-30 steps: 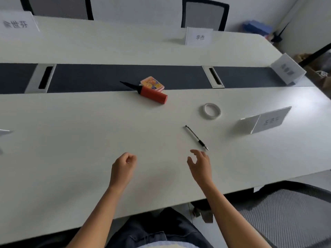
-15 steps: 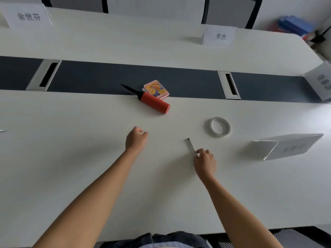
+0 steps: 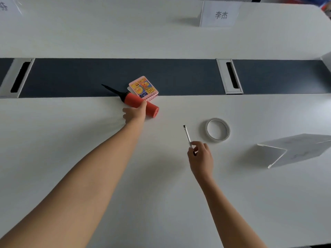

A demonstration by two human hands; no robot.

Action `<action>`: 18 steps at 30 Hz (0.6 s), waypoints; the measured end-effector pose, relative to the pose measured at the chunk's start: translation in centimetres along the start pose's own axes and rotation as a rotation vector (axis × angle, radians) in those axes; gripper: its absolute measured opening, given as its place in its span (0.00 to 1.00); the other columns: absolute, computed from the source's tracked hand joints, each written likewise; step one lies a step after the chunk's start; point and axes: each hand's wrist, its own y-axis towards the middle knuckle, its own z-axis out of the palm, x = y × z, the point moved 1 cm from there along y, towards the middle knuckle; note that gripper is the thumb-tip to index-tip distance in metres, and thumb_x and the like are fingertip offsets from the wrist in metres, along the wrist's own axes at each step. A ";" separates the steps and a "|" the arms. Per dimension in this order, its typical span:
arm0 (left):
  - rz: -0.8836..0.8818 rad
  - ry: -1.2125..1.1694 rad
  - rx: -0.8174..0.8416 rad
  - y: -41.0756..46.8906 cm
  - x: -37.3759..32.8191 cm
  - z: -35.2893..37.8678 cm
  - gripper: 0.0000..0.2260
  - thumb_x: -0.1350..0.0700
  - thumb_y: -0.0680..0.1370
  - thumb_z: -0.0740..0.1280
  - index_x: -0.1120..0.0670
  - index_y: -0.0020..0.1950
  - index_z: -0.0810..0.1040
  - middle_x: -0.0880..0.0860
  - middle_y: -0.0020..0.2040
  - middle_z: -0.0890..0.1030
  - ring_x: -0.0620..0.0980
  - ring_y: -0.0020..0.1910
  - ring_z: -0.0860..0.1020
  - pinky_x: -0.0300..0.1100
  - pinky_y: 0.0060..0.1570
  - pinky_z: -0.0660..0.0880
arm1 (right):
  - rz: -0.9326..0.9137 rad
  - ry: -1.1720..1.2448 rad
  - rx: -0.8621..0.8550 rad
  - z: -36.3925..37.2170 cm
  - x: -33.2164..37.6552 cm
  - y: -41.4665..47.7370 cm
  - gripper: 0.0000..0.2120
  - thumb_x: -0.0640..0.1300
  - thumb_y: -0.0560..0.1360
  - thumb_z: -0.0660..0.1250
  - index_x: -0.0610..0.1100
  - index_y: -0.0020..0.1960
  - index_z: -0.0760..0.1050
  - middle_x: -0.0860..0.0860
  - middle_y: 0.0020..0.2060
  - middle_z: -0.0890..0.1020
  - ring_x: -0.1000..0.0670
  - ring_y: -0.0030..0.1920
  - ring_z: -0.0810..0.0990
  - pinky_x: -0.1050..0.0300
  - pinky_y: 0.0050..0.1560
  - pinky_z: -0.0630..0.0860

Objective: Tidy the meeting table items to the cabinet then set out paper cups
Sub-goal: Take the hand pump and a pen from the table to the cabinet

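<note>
The right hand (image 3: 200, 158) covers the pen's (image 3: 186, 134) near end. The left hand (image 3: 135, 112) hides part of the red pump (image 3: 152, 109). The far-left name card (image 3: 8, 5) is cropped.

On the white tabletop (image 3: 71, 133), the left hand (image 3: 134, 113) grips the red balloon pump (image 3: 141, 105) beside a pink spiral notebook (image 3: 143, 88). The right hand (image 3: 200, 157) pinches a pen (image 3: 187, 135) near a tape roll (image 3: 218, 129).

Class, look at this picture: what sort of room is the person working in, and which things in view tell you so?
Most likely an office meeting room. A long white table has a dark central strip with cable hatches, and standing name cards mark the seats.
</note>
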 end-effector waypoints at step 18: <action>0.063 -0.166 0.067 -4.9 6.2 -7.4 0.18 0.62 0.69 0.69 0.57 0.56 0.67 0.57 0.54 0.75 0.57 0.48 0.75 0.48 0.47 0.75 | -0.120 0.125 0.113 1.4 2.5 -3.2 0.09 0.37 0.73 0.62 0.42 0.53 0.75 0.51 0.42 0.72 0.49 0.38 0.73 0.59 0.39 0.66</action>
